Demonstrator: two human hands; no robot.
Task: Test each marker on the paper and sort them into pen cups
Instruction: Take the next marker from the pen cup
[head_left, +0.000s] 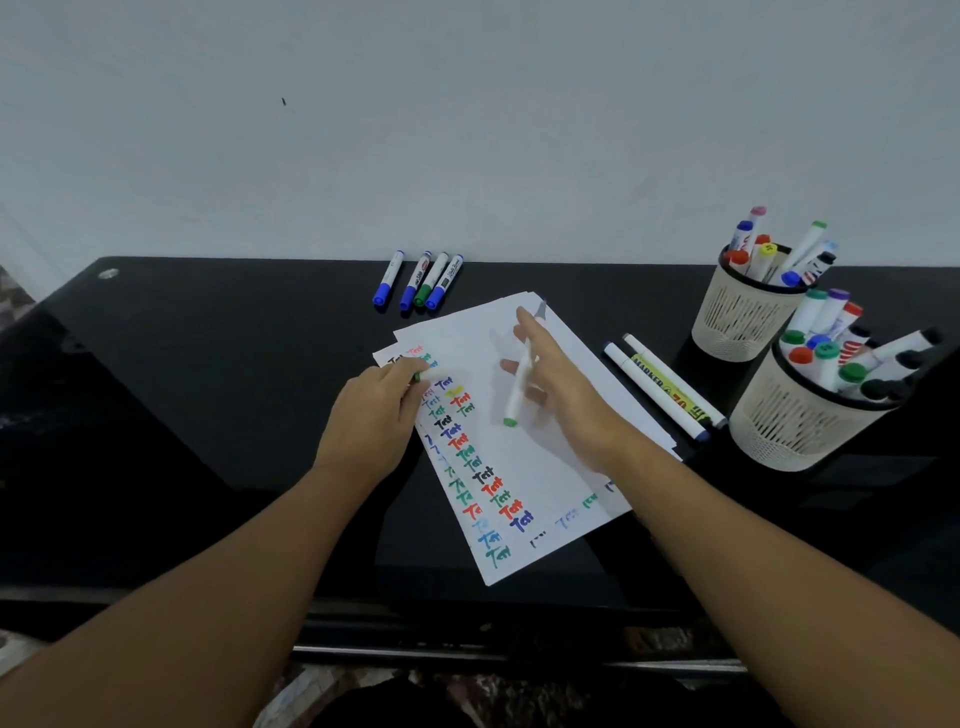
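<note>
Two hands are seen: the left hand (371, 410) and the right hand (558, 384). One white marker with a green end (519, 387) is held in the right hand, and one cap (423, 375) is pinched in the left. Four capped markers (418, 280) are counted lying in a row at the table's far edge: three blue-capped, one green-capped. Two more markers (662, 387) are counted lying beside the paper. Two pen cups are recorded, the far cup (748, 317) and the near cup (795, 421), both holding markers whose exact number cannot be told. At least two overlapping sheets of paper (519, 467) are noted.
</note>
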